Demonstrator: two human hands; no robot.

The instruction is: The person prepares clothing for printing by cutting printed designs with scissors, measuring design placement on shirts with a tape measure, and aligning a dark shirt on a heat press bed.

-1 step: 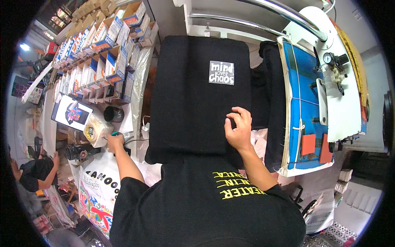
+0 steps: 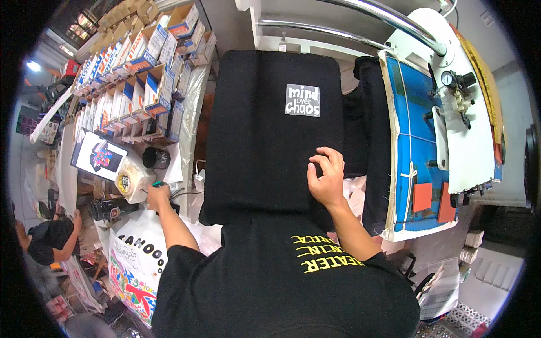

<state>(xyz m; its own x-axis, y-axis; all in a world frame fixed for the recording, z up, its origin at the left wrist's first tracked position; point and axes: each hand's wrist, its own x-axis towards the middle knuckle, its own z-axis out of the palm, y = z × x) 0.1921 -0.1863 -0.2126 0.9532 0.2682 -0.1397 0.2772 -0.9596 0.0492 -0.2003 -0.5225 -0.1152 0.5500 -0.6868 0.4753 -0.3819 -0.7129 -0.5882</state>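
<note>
A black garment (image 2: 253, 141) lies spread flat in front of me, with a small grey transfer sheet (image 2: 302, 100) bearing white lettering on its upper right part. Over the garment's lower right edge is my right hand (image 2: 328, 179); its fingers are loosely bent and apart, with nothing in them. I cannot tell whether it touches the cloth. My left hand (image 2: 158, 197) is off to the left, closed round a small dark thing with a green part (image 2: 160, 183), mostly hidden by the fingers. A roll of tape (image 2: 131, 181) and a dark cup (image 2: 156, 158) stand just beyond that hand.
Cardboard bins (image 2: 135, 84) of packets fill the far left, near a tablet (image 2: 100, 155). A blue padded board (image 2: 417, 141) and a white press with a gauge (image 2: 447, 79) stand at the right. A printed white bag (image 2: 132, 253) hangs nearby. Another person (image 2: 53, 239) works far left.
</note>
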